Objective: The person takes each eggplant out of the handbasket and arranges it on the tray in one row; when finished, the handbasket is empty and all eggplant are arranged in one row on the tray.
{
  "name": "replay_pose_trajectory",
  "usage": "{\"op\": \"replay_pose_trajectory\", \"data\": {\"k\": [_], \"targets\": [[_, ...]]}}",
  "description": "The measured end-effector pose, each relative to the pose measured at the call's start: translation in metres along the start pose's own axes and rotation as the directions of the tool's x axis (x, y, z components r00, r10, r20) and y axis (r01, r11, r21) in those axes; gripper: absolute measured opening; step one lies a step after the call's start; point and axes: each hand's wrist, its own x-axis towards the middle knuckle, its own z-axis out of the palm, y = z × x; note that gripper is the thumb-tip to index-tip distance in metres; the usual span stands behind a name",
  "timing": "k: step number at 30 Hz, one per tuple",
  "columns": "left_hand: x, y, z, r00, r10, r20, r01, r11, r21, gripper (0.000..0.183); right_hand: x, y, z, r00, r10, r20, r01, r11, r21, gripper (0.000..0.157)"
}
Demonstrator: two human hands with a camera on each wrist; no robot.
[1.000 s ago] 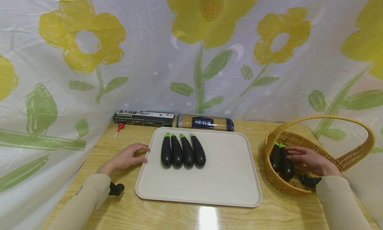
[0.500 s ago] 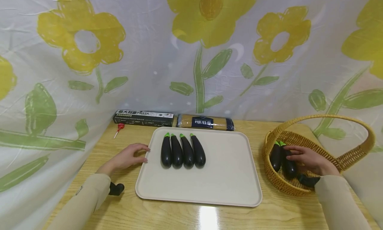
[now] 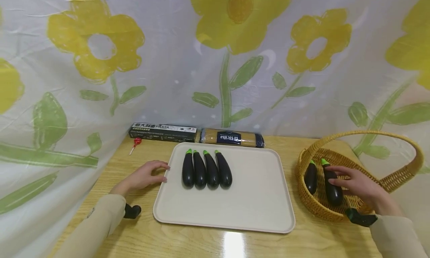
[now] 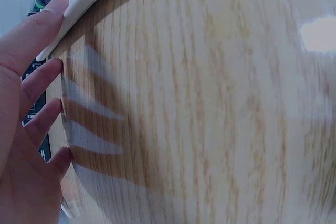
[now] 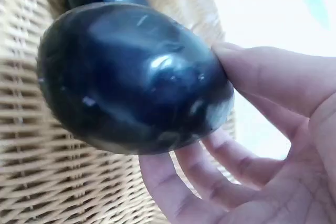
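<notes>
Inside the wicker basket (image 3: 399, 179) at the right, my right hand (image 3: 359, 185) grips a dark eggplant (image 3: 333, 189) with a green tip. In the right wrist view, the thumb is on one side of this eggplant (image 5: 131, 77) and the fingers are curled beneath it. A second eggplant (image 3: 311, 179) lies to its left against the basket wall. My left hand (image 3: 144, 176) rests with loosely bent fingers at the left rim of a cream tray (image 3: 255, 191). Several eggplants (image 3: 206, 170) lie side by side on the tray's left half, green ends pointing away.
Behind the tray, a black pasta box (image 3: 162, 132) and a pack of spaghetti (image 3: 231, 138) lie along the wall cloth. A red lollipop (image 3: 137, 141) is near the table's back left. The basket's tall handle (image 3: 366, 132) arches over its opening.
My right hand has shifted right and toward me inside the basket, and the gripped eggplant has come apart from its neighbour. The left hand stays at the tray rim.
</notes>
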Motion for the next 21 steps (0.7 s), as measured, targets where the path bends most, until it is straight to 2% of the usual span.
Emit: {"op": "replay_pose_trajectory", "data": {"k": [5,8,13,16,21], "targets": [[0.000,-0.001,0.001,1.000,0.001,-0.003,-0.001,1.000,-0.005,0.041,-0.025,-0.014,0.007,0.993,-0.075,-0.092,0.060,0.986,-0.155,0.059],[0.001,-0.001,0.001,1.000,-0.001,-0.004,0.001,1.000,-0.007,0.041,-0.037,-0.021,0.012,0.986,-0.078,-0.146,0.050,0.981,-0.187,0.060],[0.001,-0.002,0.001,1.000,0.004,-0.004,-0.004,1.000,-0.007,0.041,-0.053,-0.030,0.020,0.975,-0.046,-0.219,0.019,0.992,-0.122,0.062],[0.002,-0.003,0.002,1.000,0.009,-0.004,-0.009,1.000,-0.003,0.041,-0.060,-0.037,0.025,0.973,-0.031,-0.229,0.013,0.997,-0.082,0.061],[0.003,-0.003,0.002,1.000,0.017,-0.007,-0.017,1.000,-0.007,0.040,-0.067,-0.049,0.040,0.977,-0.097,-0.190,0.094,0.995,-0.024,0.055]]}}
